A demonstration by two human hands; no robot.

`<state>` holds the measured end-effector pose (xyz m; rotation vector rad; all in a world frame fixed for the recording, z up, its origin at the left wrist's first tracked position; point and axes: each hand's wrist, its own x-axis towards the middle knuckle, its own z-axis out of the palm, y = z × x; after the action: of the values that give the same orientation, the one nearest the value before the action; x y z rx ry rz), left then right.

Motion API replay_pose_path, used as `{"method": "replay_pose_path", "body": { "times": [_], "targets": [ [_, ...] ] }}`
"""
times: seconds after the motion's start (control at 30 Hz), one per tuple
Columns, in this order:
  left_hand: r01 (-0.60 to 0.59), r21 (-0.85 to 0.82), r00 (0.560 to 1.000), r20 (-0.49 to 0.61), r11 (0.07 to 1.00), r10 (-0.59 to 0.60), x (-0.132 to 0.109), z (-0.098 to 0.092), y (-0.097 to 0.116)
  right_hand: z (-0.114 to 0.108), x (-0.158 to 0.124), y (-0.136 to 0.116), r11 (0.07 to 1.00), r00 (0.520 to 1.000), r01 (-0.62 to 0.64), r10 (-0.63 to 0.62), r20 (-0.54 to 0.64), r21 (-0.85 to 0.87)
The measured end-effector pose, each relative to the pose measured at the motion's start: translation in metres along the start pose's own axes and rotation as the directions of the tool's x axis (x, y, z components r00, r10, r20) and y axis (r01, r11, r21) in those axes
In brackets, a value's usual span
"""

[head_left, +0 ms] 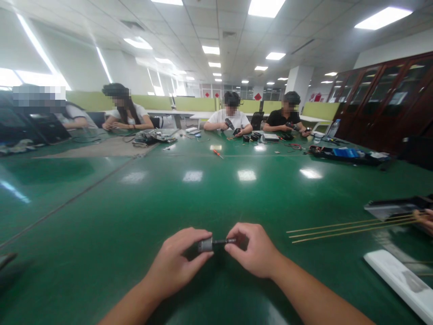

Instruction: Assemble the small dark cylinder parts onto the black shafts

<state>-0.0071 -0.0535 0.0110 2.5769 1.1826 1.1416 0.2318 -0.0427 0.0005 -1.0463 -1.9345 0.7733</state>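
Just above the green table [142, 216], near its front, my left hand [181, 262] grips a small grey cylinder [205, 245] between thumb and fingers. A thin dark shaft [219, 242] extends from the cylinder toward the right. At the far end of that shaft, my right hand [253, 250] pinches a small dark piece [231, 241]. The two hands are a short gap apart, with the shaft level between them.
A white bar-shaped object [399, 284] lies at the front right. Thin sticks [338, 229] reach in from another person's hand [424, 220]. An orange screwdriver [217, 153] lies farther back. Several people sit across the table near tools and a black tray [318, 156].
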Motion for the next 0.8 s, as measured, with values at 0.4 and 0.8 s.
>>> {"method": "replay_pose_path", "body": {
  "times": [0.4, 0.8],
  "targets": [
    [0.009, 0.016, 1.0, -0.002, 1.0, -0.009, -0.0005, -0.0015, -0.0025, -0.0006, 0.0013, -0.0008, 1.0, 1.0, -0.021, 0.021, -0.016, 0.009],
    [0.014, 0.045, 1.0, -0.016, 0.999, -0.013, -0.0014, -0.0019, -0.0055, -0.002, 0.0011, 0.0007, 1.0, 0.999, -0.016, 0.016, -0.04, -0.004]
  ]
}}
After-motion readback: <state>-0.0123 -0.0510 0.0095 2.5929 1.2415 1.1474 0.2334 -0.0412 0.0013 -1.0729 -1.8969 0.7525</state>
